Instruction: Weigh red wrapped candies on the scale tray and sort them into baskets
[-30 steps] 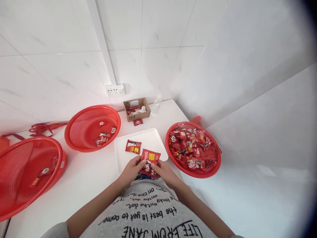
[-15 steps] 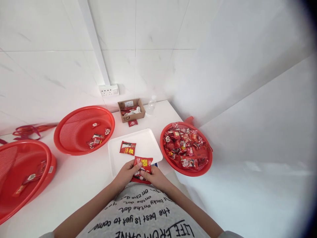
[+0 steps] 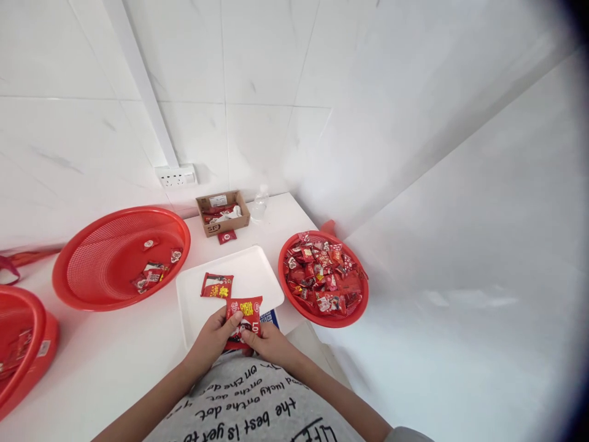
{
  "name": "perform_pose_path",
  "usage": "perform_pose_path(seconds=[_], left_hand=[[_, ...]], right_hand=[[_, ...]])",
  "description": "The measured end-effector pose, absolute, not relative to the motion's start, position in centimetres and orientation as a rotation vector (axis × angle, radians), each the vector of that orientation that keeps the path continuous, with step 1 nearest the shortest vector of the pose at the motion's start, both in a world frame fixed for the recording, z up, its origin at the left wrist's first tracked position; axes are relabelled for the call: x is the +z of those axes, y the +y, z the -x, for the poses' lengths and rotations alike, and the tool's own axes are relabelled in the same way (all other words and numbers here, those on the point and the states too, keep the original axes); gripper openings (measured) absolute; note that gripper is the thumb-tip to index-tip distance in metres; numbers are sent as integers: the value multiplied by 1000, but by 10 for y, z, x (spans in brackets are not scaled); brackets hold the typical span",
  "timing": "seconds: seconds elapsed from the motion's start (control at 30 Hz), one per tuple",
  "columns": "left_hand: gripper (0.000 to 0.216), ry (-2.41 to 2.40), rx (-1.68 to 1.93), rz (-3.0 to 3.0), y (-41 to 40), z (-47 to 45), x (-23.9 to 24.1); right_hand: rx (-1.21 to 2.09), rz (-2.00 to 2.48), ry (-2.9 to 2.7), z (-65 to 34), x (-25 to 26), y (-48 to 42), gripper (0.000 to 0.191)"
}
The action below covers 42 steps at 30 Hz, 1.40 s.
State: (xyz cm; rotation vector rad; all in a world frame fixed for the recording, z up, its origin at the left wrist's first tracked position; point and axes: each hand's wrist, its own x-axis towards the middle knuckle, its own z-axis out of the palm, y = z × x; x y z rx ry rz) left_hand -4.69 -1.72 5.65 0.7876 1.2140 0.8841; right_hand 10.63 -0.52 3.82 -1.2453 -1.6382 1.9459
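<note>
A person seated at a white worktop [image 3: 115,362] grips a red snack packet [image 3: 243,314] with both hands, the left hand [image 3: 210,341] pinching its left edge with the thumb on the front and the right hand [image 3: 269,344] clamped on its lower right corner. The two hands are close together, and the packet stands nearly upright between them, just over the near edge of a white tray [image 3: 251,270]. A second red packet [image 3: 216,285] lies flat on the tray, just beyond the held one, and a corner of something blue [image 3: 269,317] shows just beside the right hand. To the right of the tray, a red basket [image 3: 322,324] is heaped with similar red packets. To the left, a larger red mesh basket [image 3: 105,258] holds only a few packets, gathered towards its right side. A third red basket [image 3: 23,331] is cut off by the left edge of the view and has a packet or two inside. Against the white tiled wall at the back stand an open cardboard box [image 3: 223,212], a small red packet [image 3: 227,237] lying just in front of it, and a clear plastic bottle [image 3: 260,202]. A wall socket [image 3: 176,176] is mounted above them.
</note>
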Motion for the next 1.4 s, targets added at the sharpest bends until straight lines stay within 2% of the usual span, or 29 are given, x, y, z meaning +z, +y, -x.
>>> perform_pose_path(seconds=[0.3,0.57,0.67,0.9,1.4], left_hand=[[44,1176,651,-901,-20,47,51],[39,1079,717,-896,-23,47,49],[43,1128,682,-891,-23,47,46],[55,1191,590,-904,-24,47,37],[50,1147,660,-853,-21,43,48]], right_hand=[[1878,1262,-1552,-106,31,-7,48],[1978,1152,-1571,-109,39,-7,48],[2012,1079,-1520,-109,35,-8,44],[2055,1087,-1381,-106,35,-7,47],[2061,1061,-1483,-111,33,-1,52]])
